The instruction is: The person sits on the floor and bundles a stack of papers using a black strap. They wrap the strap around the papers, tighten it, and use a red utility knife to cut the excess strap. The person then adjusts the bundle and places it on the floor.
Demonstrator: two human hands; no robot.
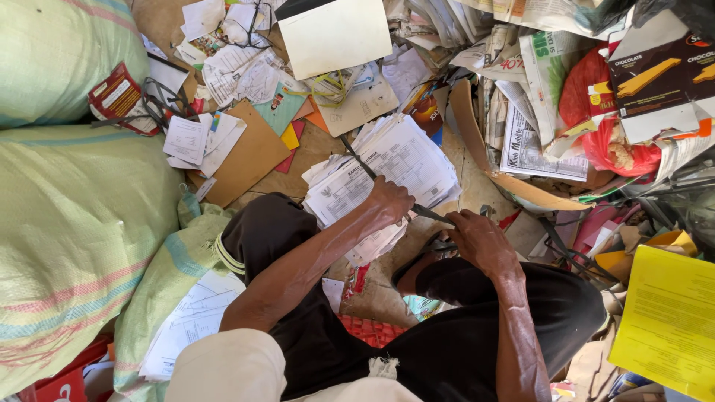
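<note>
Left hand: (389, 199) curled down on the near edge of a stack of printed white sheets (395, 167), fingers closed over the paper, gripping it.
Right hand: (477, 237) closed loosely around the near end of a thin dark rod (387, 186), knuckles up.
Rod: ran diagonally from the right hand up-left, under the left hand and across the stack; couldn't tell what it was exactly.
Paper stack: sat on the floor right in front of the knees, fanned a bit, some sheets spilling toward the legs.
Legs: dark shorts (447, 335), knees bent either side of the stack.
Left side: big pale green woven sacks (67, 208), one lower sack (186, 313) open with white sheets inside.
Behind the stack: brown cardboard sheet (249, 152), loose papers, a blank cream board (335, 33).
Right side: newspapers (532, 138), red mesh bag (603, 126), brown printed carton (655, 78), yellow sheet (670, 320) at the near right.
Floor: cluttered pretty much everywhere.
</note>
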